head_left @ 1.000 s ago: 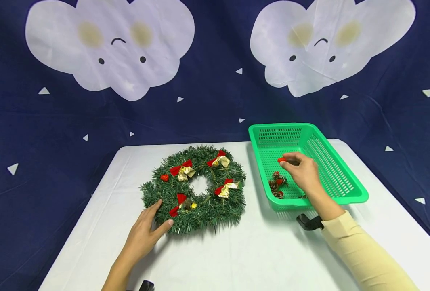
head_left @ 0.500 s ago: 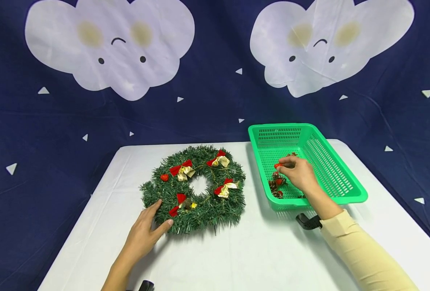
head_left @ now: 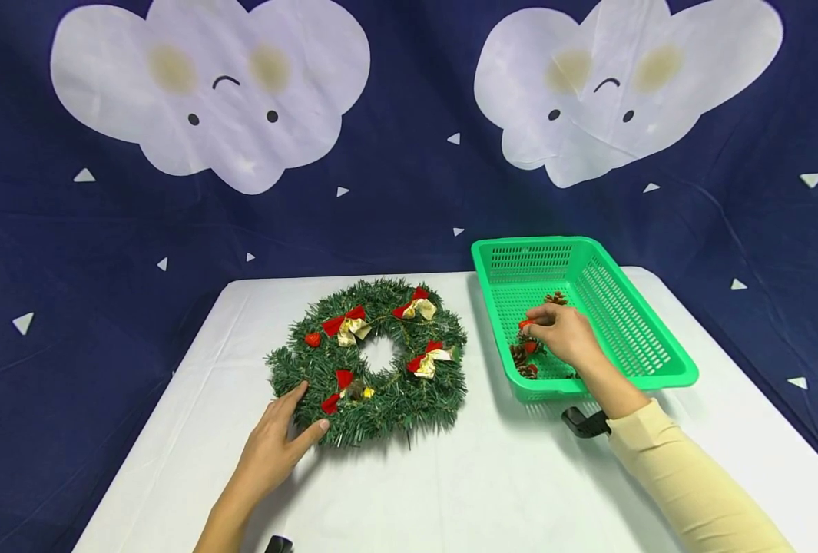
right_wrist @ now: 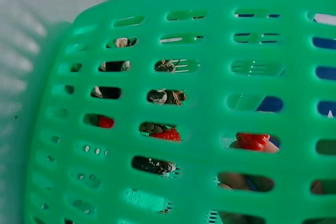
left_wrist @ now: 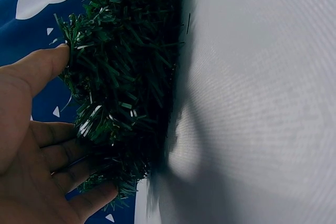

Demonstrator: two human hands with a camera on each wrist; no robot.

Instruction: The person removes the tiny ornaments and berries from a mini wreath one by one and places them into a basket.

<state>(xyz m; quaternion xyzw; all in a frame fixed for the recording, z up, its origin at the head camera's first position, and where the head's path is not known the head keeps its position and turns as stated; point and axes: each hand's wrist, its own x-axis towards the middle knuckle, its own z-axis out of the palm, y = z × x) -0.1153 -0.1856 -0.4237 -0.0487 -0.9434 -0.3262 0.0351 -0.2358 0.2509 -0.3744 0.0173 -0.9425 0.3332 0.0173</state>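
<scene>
A green artificial wreath (head_left: 395,403) with red-and-gold bows lies on the table. My left hand (head_left: 270,445) rests at its lower left edge, its fingers spread and loosely bent against the foliage (left_wrist: 121,66) in the left wrist view. Over the green plastic basket (head_left: 657,322), my right hand (head_left: 566,334) pinches a small red berry ornament (head_left: 524,326) between thumb and fingertips. Through the basket's slots in the right wrist view, the bumpy red berry ornament (right_wrist: 253,141) shows beside partly hidden fingers. Pine cones (head_left: 519,355) with red bits lie just below that hand.
Another pine cone (head_left: 556,298) sits farther back in the basket. One red berry (head_left: 312,339) is set in the wreath's left side. White cloth covers the table (head_left: 478,491). Behind it hangs a dark blue curtain (head_left: 409,184) with cloud shapes.
My right hand has moved lower and slightly left in the basket with the red berry ornament, uncovering the pine cone behind it. The left hand and wreath have stayed in place.
</scene>
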